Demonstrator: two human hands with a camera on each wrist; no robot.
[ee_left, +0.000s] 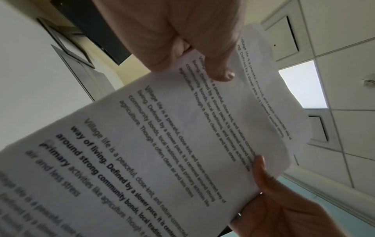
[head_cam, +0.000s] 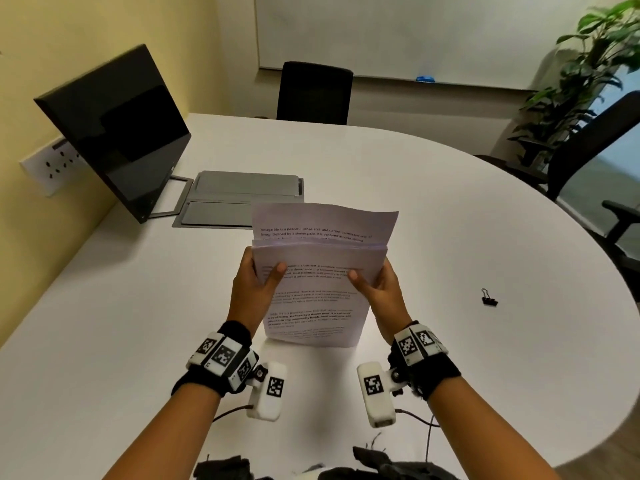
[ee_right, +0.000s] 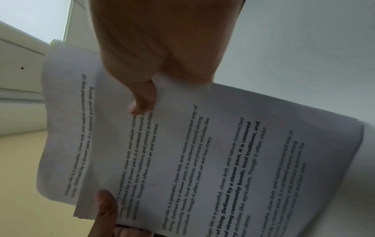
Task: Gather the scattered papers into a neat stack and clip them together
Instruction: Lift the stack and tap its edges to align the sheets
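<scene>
Head view: We held the papers [head_cam: 317, 292] upright over the white table [head_cam: 450, 220], bottom edge down on the tabletop. Our left hand [head_cam: 254, 289] pinched the left edge and our right hand [head_cam: 377, 289] pinched the right edge, thumbs on the front page.
Only here: A black binder clip [head_cam: 489, 299] lay on the table, well apart to the right. A dark monitor [head_cam: 114, 133] and a grey folder [head_cam: 239, 199] sat farther back.
Left wrist view: Our left thumb [ee_left: 221, 70] pressed on the printed page. The right hand [ee_left: 284, 213] gripped the other edge. Only this view showed ceiling tiles and a light panel.
Right wrist view: Our right thumb [ee_right: 144, 99] pressed the page, with the left thumb [ee_right: 105, 208] at the far edge.
Paper look: White sheets with black print, some lines bold. One back sheet stuck up higher than the rest, so the stack was not even.
</scene>
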